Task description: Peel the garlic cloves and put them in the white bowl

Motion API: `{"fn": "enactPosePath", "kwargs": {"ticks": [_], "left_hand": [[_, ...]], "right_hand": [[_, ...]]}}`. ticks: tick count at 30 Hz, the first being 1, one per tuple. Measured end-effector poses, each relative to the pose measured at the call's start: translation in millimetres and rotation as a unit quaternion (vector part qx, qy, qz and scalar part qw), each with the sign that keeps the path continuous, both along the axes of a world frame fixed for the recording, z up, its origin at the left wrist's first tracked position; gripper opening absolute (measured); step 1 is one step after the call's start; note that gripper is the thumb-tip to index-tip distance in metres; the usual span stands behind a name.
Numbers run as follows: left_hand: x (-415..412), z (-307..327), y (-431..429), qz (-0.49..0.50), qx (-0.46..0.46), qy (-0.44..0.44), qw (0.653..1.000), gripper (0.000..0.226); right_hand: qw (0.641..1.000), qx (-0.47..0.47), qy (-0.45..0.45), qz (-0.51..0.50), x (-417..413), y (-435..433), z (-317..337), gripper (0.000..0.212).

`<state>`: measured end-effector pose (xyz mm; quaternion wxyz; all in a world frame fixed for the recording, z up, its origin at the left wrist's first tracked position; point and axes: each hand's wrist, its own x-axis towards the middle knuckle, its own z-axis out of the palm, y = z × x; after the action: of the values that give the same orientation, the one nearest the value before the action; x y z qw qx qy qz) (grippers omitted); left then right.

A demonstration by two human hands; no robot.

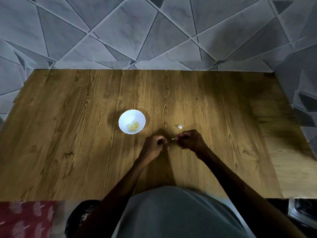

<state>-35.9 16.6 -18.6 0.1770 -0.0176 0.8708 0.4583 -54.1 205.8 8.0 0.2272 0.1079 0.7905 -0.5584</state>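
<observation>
a: bowl status?
b: small white scalloped bowl [126, 117] on brown wood-grain table [68, 134], just left of both hands; contains pale yellow peeled garlic cloves [133, 126]
a: hands?
b: right hand [190, 140] pinches small pale garlic piece [173, 139]; left hand [154, 146] curled, contents cannot be determined

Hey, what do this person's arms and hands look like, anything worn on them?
The left forearm and right forearm are bare; no sleeves show. The left hand and right hand have no gloves, and no watch, bracelet or ring is visible, though the light is dim. A grey top covers the torso between the arms.
</observation>
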Motion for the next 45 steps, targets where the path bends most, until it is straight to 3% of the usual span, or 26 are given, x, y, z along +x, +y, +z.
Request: {"fn": "enactPosePath", "kwargs": {"ticks": [4,9,17,27,36,40,45], "left_hand": [[-2.5,3.9,3.6,0.017,0.066,0.025,0.997,0.015],[-2.6,5.7,8.3,0.042,0.038,0.045,0.997,0.01],[0.8,0.4,4.3,-0.006,-0.024,0.04,0.999,0.016],[0.7,-0.7,7.8,0.004,-0.012,0.04,0.999,0.013],[5.2,1.9,3.0,0.009,-0.088,0.029,0.996,0.019],[9.7,-1.3,-4.7,0.037,-0.116,0.046,0.991,0.017],[12.5,-2.2,-11.1,0.055,-0.106,0.046,0.992,0.018]], "right_hand": [[0.999,-0.024,-0.029,-0.002,-0.2,-4.4,-0.7,0.012],[0.999,-0.023,-0.037,0.006,0.6,-8.8,-1.5,0.013],[0.999,-0.012,-0.038,-0.004,3.1,-10.1,-10.1,0.015],[1.0,-0.016,-0.024,-0.001,4.8,-9.0,-16.4,0.021],[0.992,0.102,0.075,0.024,-3.1,-16.0,-33.3,0.009],[0.974,0.145,0.148,0.092,-18.5,-29.3,-37.5,0.001],[0.96,0.18,0.168,0.136,-26.0,-50.0,-41.1,0.017]]}}
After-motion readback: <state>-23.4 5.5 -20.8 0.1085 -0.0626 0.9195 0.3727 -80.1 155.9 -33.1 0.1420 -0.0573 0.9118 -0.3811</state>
